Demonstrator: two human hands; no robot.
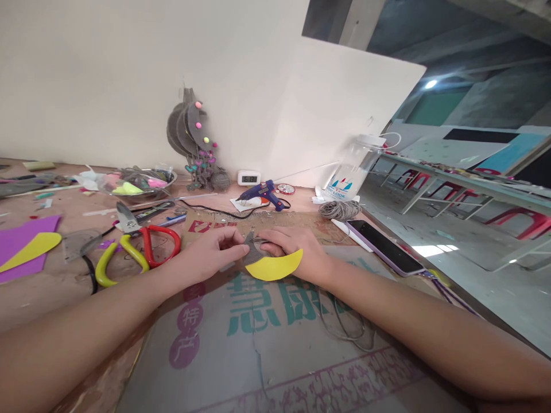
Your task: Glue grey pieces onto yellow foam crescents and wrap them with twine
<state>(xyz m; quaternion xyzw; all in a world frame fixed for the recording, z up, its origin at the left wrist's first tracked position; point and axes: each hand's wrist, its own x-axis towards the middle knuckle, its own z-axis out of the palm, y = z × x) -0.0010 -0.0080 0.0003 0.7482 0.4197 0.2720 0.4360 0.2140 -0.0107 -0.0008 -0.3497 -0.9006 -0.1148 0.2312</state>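
Between my hands is a small grey crescent-like piece [253, 250] with a yellow crescent-shaped sheet [275, 267] along its lower side. My left hand [218, 248] pinches the grey piece's left end between thumb and fingers. My right hand [297, 246] is curled around its right side, the fingers bent over the top and partly hiding it. Both hands are just above the printed cardboard sheet [206, 344]. A loose grey cord [344, 338] lies on the cardboard under my right forearm.
Left are red-handled scissors [166, 246], yellow-handled scissors [107, 269] and purple sheet [43, 252]. Behind stand a glue gun [269, 195], digital clock [249, 178] and grey hanging ornament [193, 132]. Right are a cord coil [340, 210], clear bottle [353, 169] and phone [385, 246].
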